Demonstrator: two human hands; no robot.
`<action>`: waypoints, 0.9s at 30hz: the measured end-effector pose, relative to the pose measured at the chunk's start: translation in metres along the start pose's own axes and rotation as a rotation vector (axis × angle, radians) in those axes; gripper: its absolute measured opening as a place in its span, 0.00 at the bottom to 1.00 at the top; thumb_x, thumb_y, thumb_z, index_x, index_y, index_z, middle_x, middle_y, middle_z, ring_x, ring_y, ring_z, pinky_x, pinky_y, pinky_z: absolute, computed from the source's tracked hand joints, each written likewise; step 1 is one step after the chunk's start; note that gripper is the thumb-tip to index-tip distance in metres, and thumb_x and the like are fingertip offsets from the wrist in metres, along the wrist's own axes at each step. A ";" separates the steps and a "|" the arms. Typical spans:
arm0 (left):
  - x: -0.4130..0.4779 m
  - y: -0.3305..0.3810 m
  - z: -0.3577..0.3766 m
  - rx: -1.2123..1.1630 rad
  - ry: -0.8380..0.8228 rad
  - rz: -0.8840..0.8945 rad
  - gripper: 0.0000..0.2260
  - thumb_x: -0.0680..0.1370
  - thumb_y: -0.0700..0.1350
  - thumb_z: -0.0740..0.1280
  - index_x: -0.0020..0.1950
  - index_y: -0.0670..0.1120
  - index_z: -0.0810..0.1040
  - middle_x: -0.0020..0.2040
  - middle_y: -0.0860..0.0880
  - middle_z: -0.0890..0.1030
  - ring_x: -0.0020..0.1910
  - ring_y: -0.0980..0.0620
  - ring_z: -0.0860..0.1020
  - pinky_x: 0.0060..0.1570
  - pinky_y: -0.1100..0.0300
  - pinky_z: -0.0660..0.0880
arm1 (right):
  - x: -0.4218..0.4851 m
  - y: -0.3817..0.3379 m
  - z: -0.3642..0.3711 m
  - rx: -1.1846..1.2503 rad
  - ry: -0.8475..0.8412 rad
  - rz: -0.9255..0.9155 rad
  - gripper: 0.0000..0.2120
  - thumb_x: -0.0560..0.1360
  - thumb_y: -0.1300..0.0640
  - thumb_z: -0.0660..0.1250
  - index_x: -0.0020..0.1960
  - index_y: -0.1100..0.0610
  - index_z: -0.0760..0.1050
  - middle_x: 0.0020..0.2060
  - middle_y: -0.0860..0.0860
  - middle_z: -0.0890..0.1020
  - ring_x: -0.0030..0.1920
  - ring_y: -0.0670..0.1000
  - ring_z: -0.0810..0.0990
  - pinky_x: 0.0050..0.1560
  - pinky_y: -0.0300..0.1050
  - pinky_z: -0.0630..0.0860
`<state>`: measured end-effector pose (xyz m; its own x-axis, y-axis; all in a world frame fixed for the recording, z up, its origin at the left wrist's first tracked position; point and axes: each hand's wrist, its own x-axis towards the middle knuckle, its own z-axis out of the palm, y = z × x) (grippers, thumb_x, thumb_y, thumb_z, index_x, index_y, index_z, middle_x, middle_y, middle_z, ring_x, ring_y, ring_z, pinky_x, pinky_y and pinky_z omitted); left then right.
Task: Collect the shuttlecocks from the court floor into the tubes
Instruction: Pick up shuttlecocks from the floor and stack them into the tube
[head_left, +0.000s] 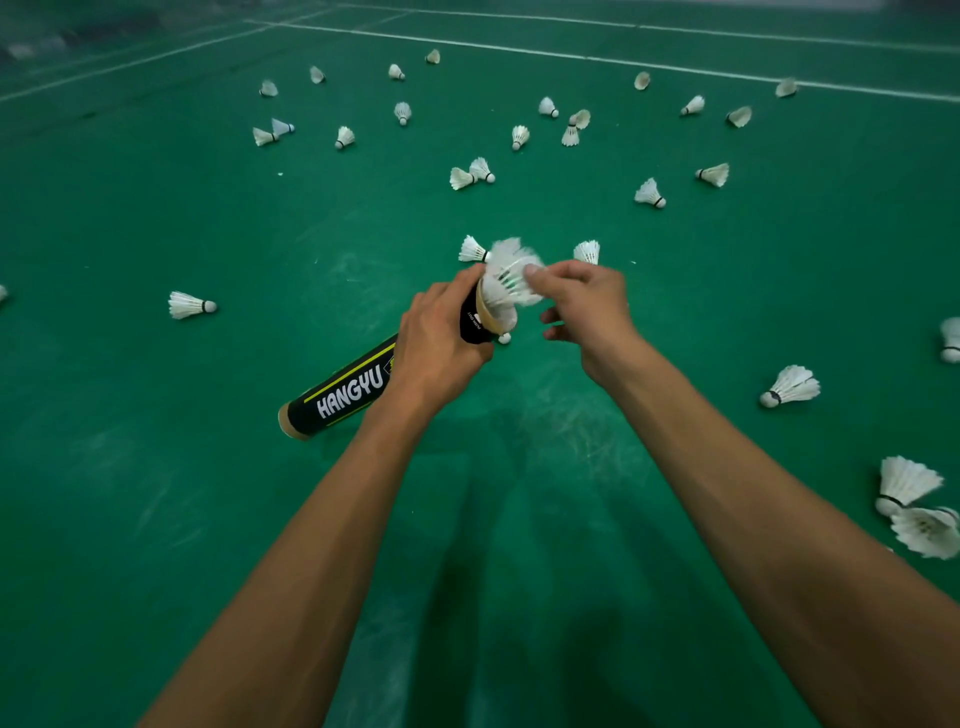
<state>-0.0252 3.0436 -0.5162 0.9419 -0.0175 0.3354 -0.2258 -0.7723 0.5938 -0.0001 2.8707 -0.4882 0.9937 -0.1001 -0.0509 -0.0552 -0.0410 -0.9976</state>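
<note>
Left hand (441, 338) grips tube (348, 389) near its mouth; right hand (584, 306) pinches shuttlecock (506, 260) at the rim. Loose shuttlecocks (191, 305) ring open floor (156, 493).

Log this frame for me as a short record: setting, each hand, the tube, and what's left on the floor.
setting: green court floor with white lines
left hand: grips the black HANGYU tube near its mouth
right hand: pinches a shuttlecock by its feathers at the tube's mouth
tube: tilted, mouth away from the person
floor: many loose shuttlecocks scattered, mostly ahead and to the right
task state: collecting under way, far from done
</note>
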 end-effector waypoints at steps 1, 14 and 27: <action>0.002 0.004 0.000 -0.024 0.004 0.005 0.37 0.64 0.49 0.73 0.74 0.57 0.70 0.61 0.49 0.81 0.58 0.43 0.76 0.58 0.48 0.74 | -0.001 0.002 0.006 -0.111 0.017 -0.041 0.10 0.73 0.51 0.76 0.38 0.53 0.78 0.32 0.47 0.80 0.31 0.49 0.75 0.29 0.46 0.78; 0.010 0.009 -0.010 -0.057 0.046 0.043 0.37 0.61 0.54 0.73 0.71 0.58 0.71 0.59 0.52 0.82 0.57 0.45 0.78 0.58 0.45 0.76 | -0.027 -0.039 0.001 -0.395 0.011 -0.473 0.31 0.83 0.38 0.53 0.36 0.55 0.83 0.34 0.47 0.85 0.39 0.49 0.84 0.47 0.48 0.77; 0.004 0.038 0.032 0.068 -0.003 0.182 0.32 0.69 0.44 0.74 0.73 0.55 0.73 0.58 0.47 0.82 0.55 0.41 0.78 0.58 0.47 0.74 | -0.029 -0.007 -0.015 -0.256 -0.209 -0.109 0.27 0.84 0.42 0.59 0.28 0.50 0.71 0.26 0.40 0.73 0.31 0.42 0.70 0.38 0.41 0.67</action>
<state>-0.0218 2.9940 -0.5156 0.8878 -0.1629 0.4305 -0.3754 -0.7974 0.4724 -0.0300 2.8588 -0.4791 0.9922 0.1230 0.0205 0.0558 -0.2905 -0.9553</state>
